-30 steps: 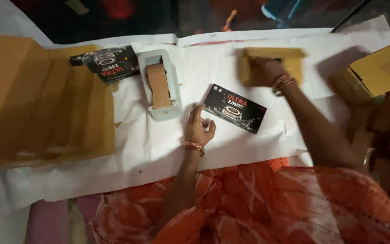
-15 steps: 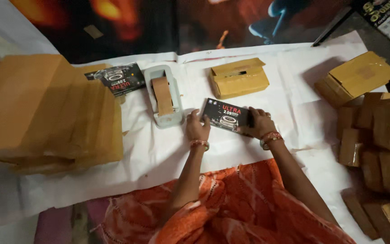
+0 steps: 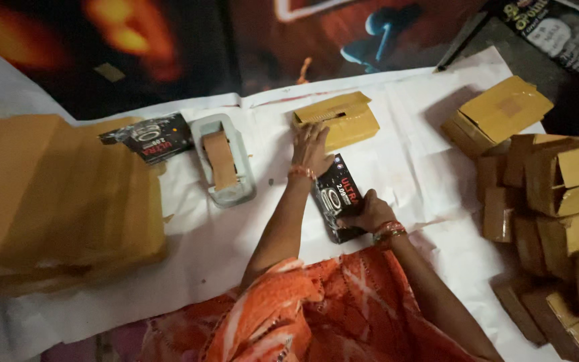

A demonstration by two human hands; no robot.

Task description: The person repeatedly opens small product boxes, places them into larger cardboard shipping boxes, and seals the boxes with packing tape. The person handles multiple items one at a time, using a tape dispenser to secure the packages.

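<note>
Gripping black packet (image 3: 340,201) in right hand (image 3: 368,212); left hand (image 3: 311,149) touching cardboard box (image 3: 340,121)

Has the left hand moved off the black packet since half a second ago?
Yes. The left hand has gone up from the black packet to the brown box beyond it, right of the tape dispenser.

One camera only, worn on the person's head, so no second view shares the scene. It looks steeply down and forward over the orange lap onto the white sheet (image 3: 189,248), near enough that both forearms fill the middle. The left hand (image 3: 311,149) lies toward 12 o'clock, the right hand (image 3: 368,211) just past centre at 3. Cartons (image 3: 557,201) run off the frame at 3 to 5 o'clock, flat cardboard (image 3: 55,194) at 9.
</note>
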